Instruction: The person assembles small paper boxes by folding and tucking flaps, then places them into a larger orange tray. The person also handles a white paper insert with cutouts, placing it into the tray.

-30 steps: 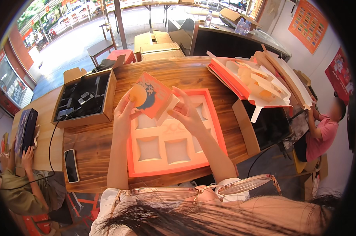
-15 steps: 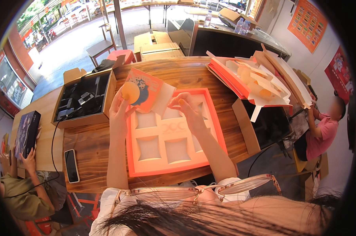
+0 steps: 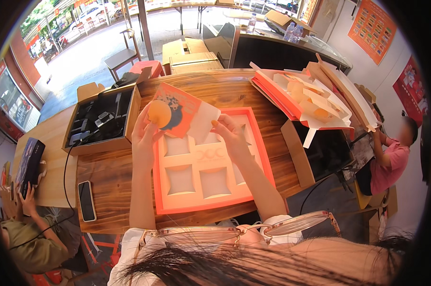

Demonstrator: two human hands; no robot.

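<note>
Since half a second ago, our right hand [image 3: 231, 133] has shifted to the outer edge of the pale flap [image 3: 205, 117], which now spreads farther right. Nearest us, gold-framed glasses [image 3: 199, 234] cross the lower part of the view. Beyond them, our right grip pinches the flap between thumb and finger, while our left hand [image 3: 144, 133] has its grip closed on the left side of a small orange carton [image 3: 186, 108], thumb by the yellow disc [image 3: 159, 112] on its face. We hold the carton raised over the far-left part of a red-rimmed tray [image 3: 177, 161] with square recesses, the printed face turned up toward us. One corner points away from us; carton and flap together have their long axis sloping from far left to near right, flap end rightward. Under the tray lies the wooden bench [image 3: 110, 190], with a phone [image 3: 86, 201] left of it. Farther along, a cardboard box [image 3: 101, 146] of black items sits at left, and red and white packaging [image 3: 282, 90] is heaped at right. Past the bench stand brown cartons [image 3: 194, 62] and a chair [image 3: 120, 58].
</note>
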